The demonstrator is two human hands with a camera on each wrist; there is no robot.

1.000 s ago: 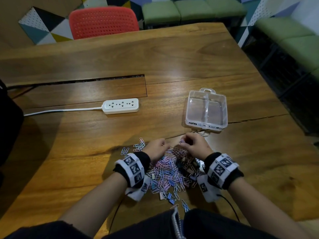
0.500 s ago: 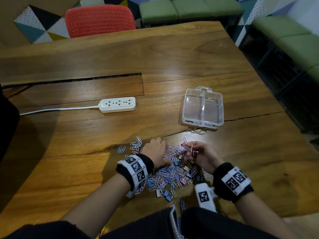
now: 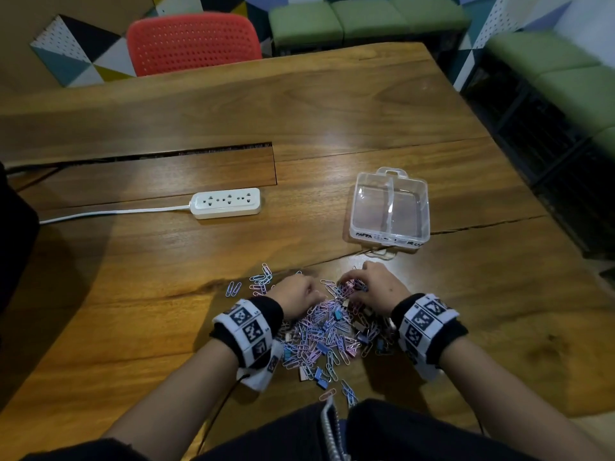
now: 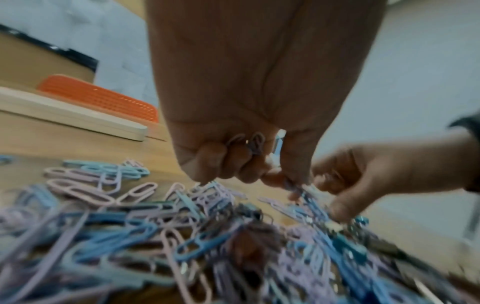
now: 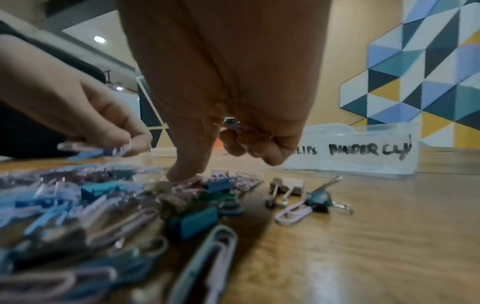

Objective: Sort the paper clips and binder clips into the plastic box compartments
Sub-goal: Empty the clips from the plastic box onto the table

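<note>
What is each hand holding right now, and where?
Left hand: paper clips tucked in its curled fingers. Right hand: clips bunched against the palm; which kind cannot be told.

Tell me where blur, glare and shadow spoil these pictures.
Head view: sharp; glare streaks the brown wooden table, deep shadow at left. Left wrist: the heap of pastel paper clips and binder clips smears at lower right. Right wrist: nearest clips blurred; the clear plastic box stays legible.
</note>
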